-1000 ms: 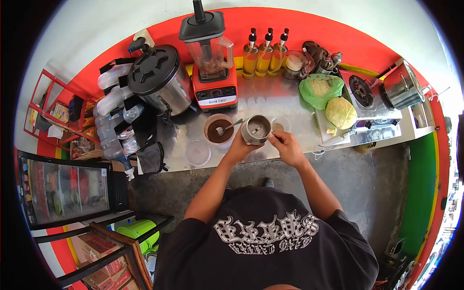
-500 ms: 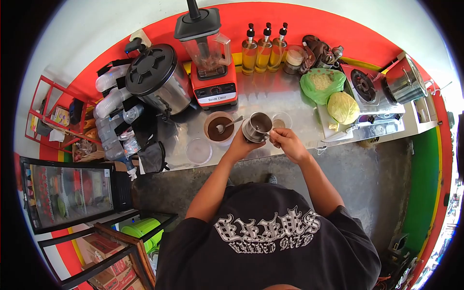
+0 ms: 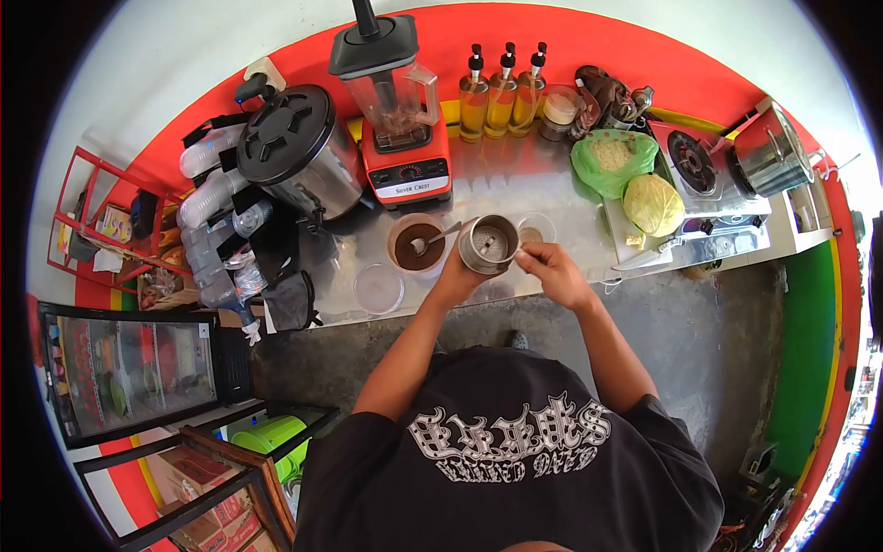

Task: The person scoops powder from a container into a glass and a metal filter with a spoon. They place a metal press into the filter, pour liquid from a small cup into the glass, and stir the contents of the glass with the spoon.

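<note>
A metal phin coffee filter [image 3: 488, 245] is held up over the front edge of the steel counter, its open top facing me. Inside it a pierced disc with a small centre piece shows. My left hand [image 3: 454, 282] wraps round its lower left side. My right hand [image 3: 557, 274] is closed, thumb and fingers pinched at the filter's right side, where a handle seems to be. Just left of the filter stands a tub of brown powder [image 3: 405, 258] with a spoon [image 3: 421, 246] in it. A clear round lid [image 3: 378, 289] lies nearby.
Behind the tub stand a red blender [image 3: 407, 166] and a large steel urn [image 3: 303, 147]. Pump bottles [image 3: 501, 103] line the back wall. To the right are a cabbage [image 3: 653, 205], a knife [image 3: 648, 255] and a stove [image 3: 704, 170]. A small clear container [image 3: 536, 228] sits behind my right hand.
The filter has tipped so that its opening faces me more, and its inner disc now shows. My right hand has shifted slightly to the right.
</note>
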`<state>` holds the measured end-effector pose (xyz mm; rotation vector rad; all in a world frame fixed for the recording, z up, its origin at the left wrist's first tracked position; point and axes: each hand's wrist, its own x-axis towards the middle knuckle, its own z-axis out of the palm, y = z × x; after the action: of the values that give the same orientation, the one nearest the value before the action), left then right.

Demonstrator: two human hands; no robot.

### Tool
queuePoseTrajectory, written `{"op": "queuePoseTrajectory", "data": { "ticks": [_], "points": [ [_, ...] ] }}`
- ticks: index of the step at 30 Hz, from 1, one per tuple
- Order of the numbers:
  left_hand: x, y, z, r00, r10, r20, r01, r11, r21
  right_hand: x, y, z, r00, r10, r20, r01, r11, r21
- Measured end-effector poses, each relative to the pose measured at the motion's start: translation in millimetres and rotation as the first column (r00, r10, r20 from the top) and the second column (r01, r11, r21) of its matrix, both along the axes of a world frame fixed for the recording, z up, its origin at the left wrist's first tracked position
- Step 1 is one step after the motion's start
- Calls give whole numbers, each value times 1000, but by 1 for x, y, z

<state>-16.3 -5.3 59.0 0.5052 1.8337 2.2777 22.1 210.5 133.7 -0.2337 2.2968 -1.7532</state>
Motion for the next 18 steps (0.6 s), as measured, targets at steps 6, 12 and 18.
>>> {"op": "queuePoseTrajectory", "data": {
  "ticks": [6,12,18],
  "points": [
    [-6,-2,-2,996,-85,12,85,996,-3,5,-7,18,995,64,-82,-59,996,73],
    [-5,-7,3,1000,-23,-20,23,999,-29,-1,-12,25,977,27,-209,-8,996,92],
    [-1,-15,1,998,-4,-65,5,1000,17,-2,-19,38,945,80,-316,-36,989,142]
  ]
}}
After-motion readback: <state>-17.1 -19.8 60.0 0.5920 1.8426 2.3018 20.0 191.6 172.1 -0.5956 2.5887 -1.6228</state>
